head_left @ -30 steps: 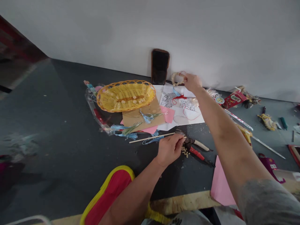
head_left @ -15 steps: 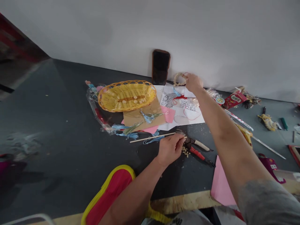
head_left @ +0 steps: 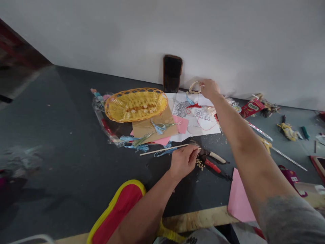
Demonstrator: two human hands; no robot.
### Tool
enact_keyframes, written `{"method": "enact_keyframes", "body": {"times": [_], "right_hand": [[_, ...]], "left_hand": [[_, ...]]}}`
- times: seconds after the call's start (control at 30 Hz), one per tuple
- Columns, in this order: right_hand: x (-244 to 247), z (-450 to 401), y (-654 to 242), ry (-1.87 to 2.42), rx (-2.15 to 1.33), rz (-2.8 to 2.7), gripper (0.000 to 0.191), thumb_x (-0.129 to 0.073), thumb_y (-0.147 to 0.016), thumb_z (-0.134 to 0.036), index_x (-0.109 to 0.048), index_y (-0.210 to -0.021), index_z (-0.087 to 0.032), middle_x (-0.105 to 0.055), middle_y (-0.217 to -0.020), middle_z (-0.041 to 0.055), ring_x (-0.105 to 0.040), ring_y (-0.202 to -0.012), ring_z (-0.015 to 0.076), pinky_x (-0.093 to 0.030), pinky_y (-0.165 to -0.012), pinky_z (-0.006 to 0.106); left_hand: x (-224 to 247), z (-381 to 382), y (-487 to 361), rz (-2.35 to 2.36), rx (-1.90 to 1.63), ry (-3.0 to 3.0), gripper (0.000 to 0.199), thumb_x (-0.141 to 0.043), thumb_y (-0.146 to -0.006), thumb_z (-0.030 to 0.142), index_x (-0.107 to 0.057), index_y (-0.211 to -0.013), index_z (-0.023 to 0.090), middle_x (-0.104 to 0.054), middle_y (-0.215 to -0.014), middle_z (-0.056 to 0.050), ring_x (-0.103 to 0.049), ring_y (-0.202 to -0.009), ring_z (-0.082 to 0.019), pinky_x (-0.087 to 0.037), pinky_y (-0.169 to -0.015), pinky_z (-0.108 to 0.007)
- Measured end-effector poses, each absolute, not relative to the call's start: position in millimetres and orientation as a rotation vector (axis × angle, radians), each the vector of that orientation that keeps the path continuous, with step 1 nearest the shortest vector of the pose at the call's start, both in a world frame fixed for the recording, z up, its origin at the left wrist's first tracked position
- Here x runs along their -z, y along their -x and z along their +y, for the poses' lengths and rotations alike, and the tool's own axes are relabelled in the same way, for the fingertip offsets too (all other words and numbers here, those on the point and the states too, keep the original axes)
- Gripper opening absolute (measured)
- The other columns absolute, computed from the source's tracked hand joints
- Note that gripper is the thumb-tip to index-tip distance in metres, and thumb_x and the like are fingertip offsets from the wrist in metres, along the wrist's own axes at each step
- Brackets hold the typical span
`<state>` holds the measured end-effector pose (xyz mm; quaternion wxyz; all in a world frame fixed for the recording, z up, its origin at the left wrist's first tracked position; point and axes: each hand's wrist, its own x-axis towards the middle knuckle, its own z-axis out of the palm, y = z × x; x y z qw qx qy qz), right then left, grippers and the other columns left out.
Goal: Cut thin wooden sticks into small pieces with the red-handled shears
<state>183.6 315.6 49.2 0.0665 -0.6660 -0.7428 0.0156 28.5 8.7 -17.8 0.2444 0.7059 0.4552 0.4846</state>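
My left hand [head_left: 185,160] is closed around a thin pale wooden stick [head_left: 162,149], which sticks out to the left over the dark table. Just right of that hand lie small pale bits [head_left: 200,164] in a little heap, and pliers [head_left: 212,165] with one red and one white handle. At the back, my right hand [head_left: 209,88] pinches a pale beige ring [head_left: 195,87] that looks braided or beaded, near the wall. Beneath it are white sheets [head_left: 210,128] with black line drawings, a red thread and a red-and-blue tassel [head_left: 194,105].
A yellow woven basket [head_left: 119,110] holds a brown stick and small pieces. A phone [head_left: 172,73] leans on the wall. Blue tassels [head_left: 137,147] lie before the basket. A red box [head_left: 252,107] and a yellow glue gun [head_left: 266,145] are at right; a red-and-yellow padded object [head_left: 127,200] is in front.
The view has shifted very slightly. My right hand stays at the back with the ring, and my left hand keeps the stick in about the same place.
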Motion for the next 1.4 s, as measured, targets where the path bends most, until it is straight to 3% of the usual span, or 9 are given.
{"method": "enact_keyframes", "body": {"times": [0.5,0.6,0.77,0.9,1.2,1.4], "right_hand": [[-76,283,-205,1.818,-0.007,-2.237,0.034,-0.046,-0.090,-0.014,-0.066,-0.117,-0.017,-0.057,-0.134,0.0152,-0.059,-0.118,0.0293,-0.044,-0.106,0.045],[-86,250,-218,1.674,-0.055,-2.314,0.032,-0.049,-0.090,-0.019,-0.067,-0.116,-0.017,-0.059,-0.132,0.0143,-0.061,-0.112,0.0270,-0.046,-0.105,0.044],[-87,169,-249,1.425,-0.180,-2.462,0.028,-0.054,-0.090,-0.027,-0.069,-0.112,-0.019,-0.065,-0.124,0.0131,-0.059,-0.120,0.0285,-0.045,-0.108,0.049],[-77,92,-269,1.360,-0.320,-2.506,0.028,-0.055,-0.092,-0.031,-0.069,-0.114,-0.022,-0.063,-0.130,0.0136,-0.060,-0.124,0.0291,-0.047,-0.107,0.052],[-71,-39,-282,1.292,-0.582,-2.435,0.026,-0.051,-0.097,-0.029,-0.068,-0.117,-0.026,-0.065,-0.128,0.0111,-0.066,-0.117,0.0234,-0.054,-0.102,0.041],[-63,-83,-278,1.240,-0.695,-2.457,0.027,-0.052,-0.096,-0.025,-0.067,-0.119,-0.027,-0.068,-0.125,0.0095,-0.065,-0.116,0.0241,-0.055,-0.100,0.042]], "left_hand": [[21,11,-28,1.263,-1.329,-1.944,0.014,-0.051,-0.097,0.021,-0.064,-0.092,0.020,-0.072,-0.071,-0.001,-0.062,-0.055,-0.010,-0.043,-0.055,-0.021],[21,12,-28,1.253,-1.342,-1.946,0.014,-0.051,-0.096,0.020,-0.064,-0.092,0.019,-0.071,-0.070,0.000,-0.061,-0.053,-0.010,-0.042,-0.053,-0.021],[22,12,-27,1.279,-1.288,-1.944,0.016,-0.051,-0.097,0.025,-0.065,-0.092,0.020,-0.070,-0.066,0.000,-0.060,-0.052,-0.010,-0.042,-0.053,-0.020],[24,13,-26,1.322,-1.270,-1.931,0.016,-0.052,-0.096,0.027,-0.066,-0.091,0.020,-0.071,-0.068,-0.001,-0.064,-0.056,-0.012,-0.046,-0.058,-0.021],[7,8,-26,1.291,-1.382,-2.110,0.020,-0.051,-0.096,0.030,-0.066,-0.087,0.019,-0.073,-0.072,-0.003,-0.064,-0.059,-0.012,-0.045,-0.062,-0.022],[-14,6,-28,1.312,-1.380,-2.221,0.025,-0.049,-0.098,0.035,-0.065,-0.087,0.019,-0.074,-0.077,-0.003,-0.066,-0.067,-0.012,-0.047,-0.067,-0.023]]}}
